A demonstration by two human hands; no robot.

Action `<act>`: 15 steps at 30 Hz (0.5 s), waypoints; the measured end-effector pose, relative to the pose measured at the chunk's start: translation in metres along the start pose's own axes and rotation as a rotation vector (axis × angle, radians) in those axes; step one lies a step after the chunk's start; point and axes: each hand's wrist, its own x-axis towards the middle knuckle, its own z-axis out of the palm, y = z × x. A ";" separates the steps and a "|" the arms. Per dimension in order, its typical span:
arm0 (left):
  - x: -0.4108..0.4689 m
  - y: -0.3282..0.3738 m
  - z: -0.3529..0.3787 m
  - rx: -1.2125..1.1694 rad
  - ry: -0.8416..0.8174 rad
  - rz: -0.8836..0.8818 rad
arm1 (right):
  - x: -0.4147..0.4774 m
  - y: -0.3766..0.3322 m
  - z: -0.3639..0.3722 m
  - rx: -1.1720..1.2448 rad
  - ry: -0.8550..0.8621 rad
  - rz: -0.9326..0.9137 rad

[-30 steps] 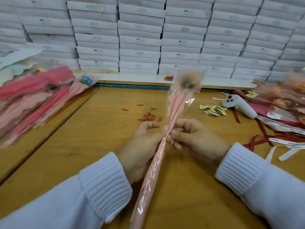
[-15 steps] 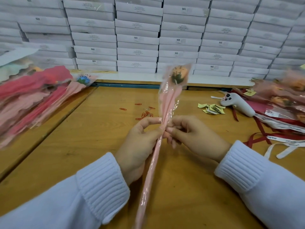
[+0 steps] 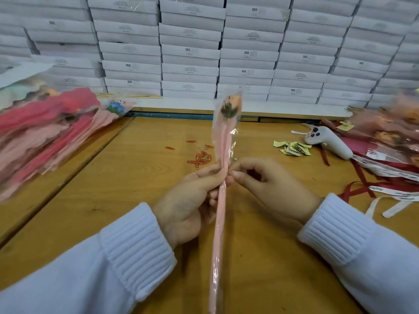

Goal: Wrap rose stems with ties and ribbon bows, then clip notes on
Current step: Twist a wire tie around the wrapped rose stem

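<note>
A single rose in a pink and clear plastic sleeve [image 3: 223, 141] stands almost upright above the wooden table [image 3: 127, 191], its orange bud at the top. My left hand [image 3: 192, 200] grips the sleeved stem at mid-height. My right hand [image 3: 267, 184] pinches something small against the stem at the same spot; whether that is a tie I cannot tell. Red paper clips [image 3: 201, 156] lie scattered behind the hands. Yellow paper notes [image 3: 292, 148] sit to the right. Red and white ribbons [image 3: 385, 184] lie at the right edge.
A pile of pink and red wrapped flowers [image 3: 45, 137] fills the left side. More wrapped roses [image 3: 394, 123] lie at the far right beside a white handheld controller [image 3: 328, 141]. Stacked white boxes [image 3: 190, 51] form a wall behind the table.
The rose has swung from a rightward tilt to nearly upright. Both hands stayed on the stem and shifted slightly.
</note>
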 end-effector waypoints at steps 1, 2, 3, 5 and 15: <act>0.000 0.000 0.000 -0.010 0.005 0.000 | -0.001 0.000 -0.001 0.025 0.037 0.009; 0.001 0.000 0.000 -0.021 0.009 -0.002 | -0.001 0.000 -0.002 0.071 0.064 0.025; 0.001 0.001 0.001 -0.035 0.010 -0.002 | -0.002 0.000 -0.002 0.132 0.071 0.042; 0.000 0.001 0.001 -0.075 -0.009 -0.008 | -0.004 0.000 -0.002 0.241 0.040 0.064; -0.002 0.001 0.001 -0.104 -0.108 0.022 | -0.002 -0.002 0.006 0.707 0.048 0.216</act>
